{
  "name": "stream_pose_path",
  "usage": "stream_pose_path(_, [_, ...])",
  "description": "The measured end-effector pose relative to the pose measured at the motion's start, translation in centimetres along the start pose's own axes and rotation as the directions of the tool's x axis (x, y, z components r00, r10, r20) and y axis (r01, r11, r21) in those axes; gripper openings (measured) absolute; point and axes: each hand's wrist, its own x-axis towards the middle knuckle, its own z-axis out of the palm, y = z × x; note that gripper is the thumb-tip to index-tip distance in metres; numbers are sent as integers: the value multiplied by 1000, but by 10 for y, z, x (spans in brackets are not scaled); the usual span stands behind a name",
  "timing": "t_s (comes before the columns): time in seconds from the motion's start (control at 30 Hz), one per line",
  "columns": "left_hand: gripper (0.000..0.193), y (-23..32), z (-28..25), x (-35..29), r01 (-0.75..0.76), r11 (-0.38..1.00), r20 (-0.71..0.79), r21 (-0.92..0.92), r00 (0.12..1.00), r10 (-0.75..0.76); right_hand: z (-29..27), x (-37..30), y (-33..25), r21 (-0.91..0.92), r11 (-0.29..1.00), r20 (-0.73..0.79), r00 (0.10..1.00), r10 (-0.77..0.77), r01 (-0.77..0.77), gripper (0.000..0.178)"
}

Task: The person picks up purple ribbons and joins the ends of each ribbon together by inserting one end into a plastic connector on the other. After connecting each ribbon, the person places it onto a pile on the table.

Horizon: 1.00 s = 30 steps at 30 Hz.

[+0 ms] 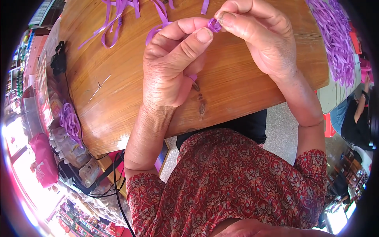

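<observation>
Above the far part of the wooden table, a small looped knot of purple ribbon [214, 25] sits between my two hands. My left hand [169, 63] pinches its left side between thumb and forefinger, the other fingers curled behind. From the right, my right hand [266, 39] grips the knot's edge with thumb and fingertips; whether a fine tool is also there is too small to tell. A strip of purple shows below my left palm. Loose purple ribbons [118, 17] lie on the table beyond my left hand. A thin metal needle-like tool [99, 87] rests on the wood to the left.
The wooden table [244, 91] curves in front of me. A heap of purple ribbons [335, 47] hangs at the right; a smaller purple bundle [70, 124] is at the left edge. Black cables [115, 181] run beside my left arm, near a pink pouch [44, 160]. Another person [357, 118] is at the far right.
</observation>
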Motion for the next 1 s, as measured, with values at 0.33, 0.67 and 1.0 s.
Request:
stream_pose_path(0.33, [13, -1, 7, -2, -41, 987, -181, 156, 981, 69, 26, 18, -55, 16, 677, -416, 611, 673, -736, 8])
stream_pose_path(0.67, [8, -3, 6, -1, -31, 987, -234, 156, 970, 67, -12, 29, -3, -636, 514, 450, 817, -360, 576, 43])
stream_pose_path(1.0, [7, 6, 4, -1, -2, 911, -228, 412, 968, 104, 27, 31, -69, -899, 402, -39, 944, 326, -176, 17])
